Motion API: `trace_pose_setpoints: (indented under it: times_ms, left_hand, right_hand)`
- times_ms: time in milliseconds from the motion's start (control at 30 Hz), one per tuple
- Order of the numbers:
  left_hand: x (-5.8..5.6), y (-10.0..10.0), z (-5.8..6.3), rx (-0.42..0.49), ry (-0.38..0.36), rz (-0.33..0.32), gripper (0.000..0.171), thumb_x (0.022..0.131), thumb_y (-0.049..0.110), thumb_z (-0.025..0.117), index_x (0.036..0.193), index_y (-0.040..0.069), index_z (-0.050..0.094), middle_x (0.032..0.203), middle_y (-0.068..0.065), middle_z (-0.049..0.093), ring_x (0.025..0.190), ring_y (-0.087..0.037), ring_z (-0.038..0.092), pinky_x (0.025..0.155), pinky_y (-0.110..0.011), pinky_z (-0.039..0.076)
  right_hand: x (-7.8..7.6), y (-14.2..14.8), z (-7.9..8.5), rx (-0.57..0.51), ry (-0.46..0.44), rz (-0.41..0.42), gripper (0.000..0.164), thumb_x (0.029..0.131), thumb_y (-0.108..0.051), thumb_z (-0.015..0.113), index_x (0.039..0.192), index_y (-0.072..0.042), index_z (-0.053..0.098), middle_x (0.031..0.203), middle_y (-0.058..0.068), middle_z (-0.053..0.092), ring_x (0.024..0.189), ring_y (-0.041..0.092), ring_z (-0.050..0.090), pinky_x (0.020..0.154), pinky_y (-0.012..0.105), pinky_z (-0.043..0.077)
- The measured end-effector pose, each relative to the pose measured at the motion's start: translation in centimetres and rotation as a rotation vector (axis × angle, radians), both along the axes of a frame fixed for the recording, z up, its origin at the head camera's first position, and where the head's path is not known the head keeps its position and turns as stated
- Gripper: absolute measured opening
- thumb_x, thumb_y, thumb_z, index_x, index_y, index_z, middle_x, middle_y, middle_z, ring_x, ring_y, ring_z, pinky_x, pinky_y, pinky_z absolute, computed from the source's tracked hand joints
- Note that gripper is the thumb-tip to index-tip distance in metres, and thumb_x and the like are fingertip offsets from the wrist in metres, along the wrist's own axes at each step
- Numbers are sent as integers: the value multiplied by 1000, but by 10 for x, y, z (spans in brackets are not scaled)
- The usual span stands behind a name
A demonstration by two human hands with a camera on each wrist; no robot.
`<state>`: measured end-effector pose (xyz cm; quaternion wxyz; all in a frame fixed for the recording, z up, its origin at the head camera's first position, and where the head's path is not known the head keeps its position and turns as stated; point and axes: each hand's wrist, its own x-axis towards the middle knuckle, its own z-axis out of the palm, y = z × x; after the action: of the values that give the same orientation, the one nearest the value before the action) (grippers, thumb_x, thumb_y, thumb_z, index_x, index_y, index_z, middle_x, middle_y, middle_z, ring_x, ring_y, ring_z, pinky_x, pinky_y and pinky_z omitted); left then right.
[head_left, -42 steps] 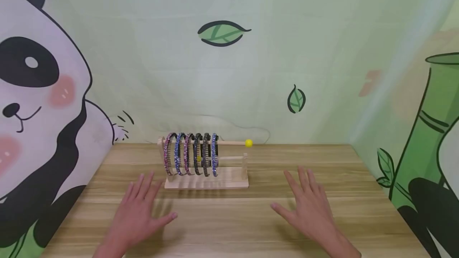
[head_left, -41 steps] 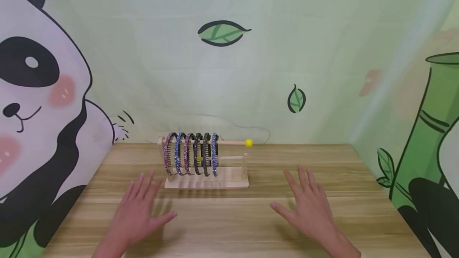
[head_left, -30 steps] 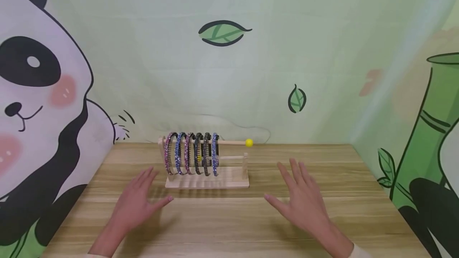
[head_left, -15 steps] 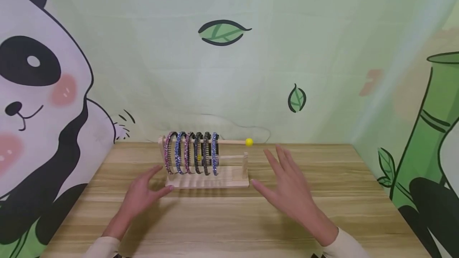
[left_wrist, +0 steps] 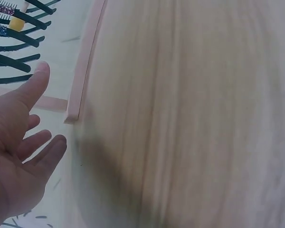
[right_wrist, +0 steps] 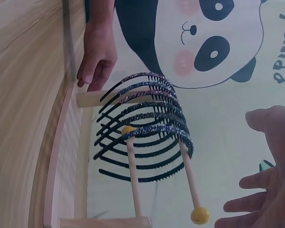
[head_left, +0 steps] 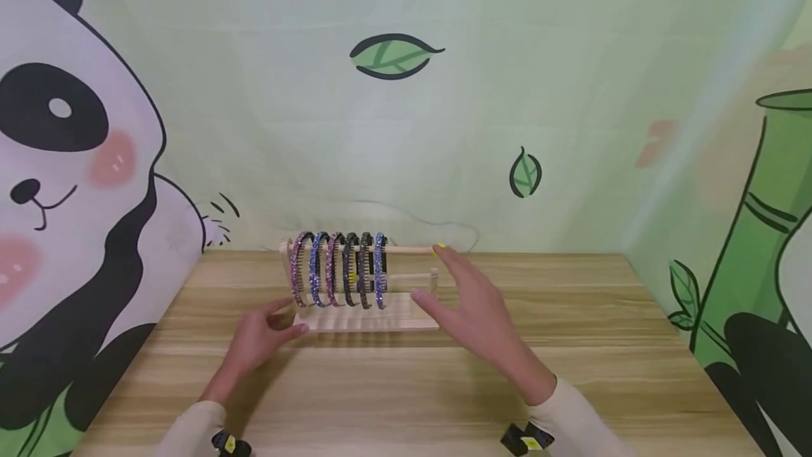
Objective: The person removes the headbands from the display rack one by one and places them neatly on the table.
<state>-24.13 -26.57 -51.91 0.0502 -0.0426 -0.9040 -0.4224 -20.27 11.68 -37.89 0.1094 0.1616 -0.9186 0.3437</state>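
Note:
Several glittery headbands (head_left: 349,272) with comb teeth, in pink, blue and dark tones, hang on the upper rod of a wooden headband stand (head_left: 380,319). My left hand (head_left: 256,337) is at the stand's left end, its thumb by the front corner of the base. In the left wrist view, the thumb and fingers of that hand (left_wrist: 19,137) are spread apart. My right hand (head_left: 478,309) reaches to the right end with its thumb and fingers spread, one fingertip overlapping the yellow ball (head_left: 442,246) on the upper rod. In the right wrist view, a gap separates that hand (right_wrist: 268,175) from the ball.
The stand is on a wood-grain table (head_left: 368,386), near its back edge. A lower rod (right_wrist: 134,175) with its own yellow ball runs beneath the upper one. Behind hangs a pale green cloth backdrop (head_left: 285,111) with pandas, leaves and bamboo.
Both hands have moved forward and inward to the stand, the left to its left end and the right leftward to its right end. The stand and headbands have stayed put.

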Motion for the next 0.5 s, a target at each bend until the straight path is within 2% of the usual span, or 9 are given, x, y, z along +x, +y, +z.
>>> trace_pose_setpoints:
  times_ms: [167, 300, 367, 500]
  left_hand:
    - [-3, 1, -5, 0, -18, 13, 72, 87, 36, 83, 143, 0, 56, 140, -27, 58, 120, -45, 63, 97, -53, 55]
    - [-6, 3, -7, 31, -20, 7, 70, 88, 31, 83, 142, -3, 55, 136, -29, 60, 117, -44, 65, 96, -51, 55]
    - [-7, 3, -9, 53, -27, -6, 70, 88, 29, 82, 141, -6, 54, 134, -30, 61, 116, -43, 66, 96, -50, 55]
    - [-10, 3, -13, 75, -39, -15, 67, 89, 28, 82, 139, -7, 56, 132, -28, 63, 115, -39, 67, 97, -48, 55]
  right_hand:
    - [-7, -14, -2, -119, -75, 12, 75, 93, -65, 63, 152, -21, 49, 154, 4, 52, 142, 31, 46, 111, 59, 42]
    - [-15, -24, -8, -240, -102, 41, 63, 95, -57, 67, 143, -18, 59, 137, 4, 65, 128, 25, 60, 100, 47, 54]
    - [-19, -29, -12, -305, -110, 60, 55, 95, -50, 70, 138, -16, 62, 130, 3, 69, 120, 22, 64, 95, 41, 57]
    - [-27, -37, -20, -401, -122, 95, 47, 95, -42, 72, 132, -13, 66, 121, 3, 71, 111, 21, 67, 90, 37, 59]
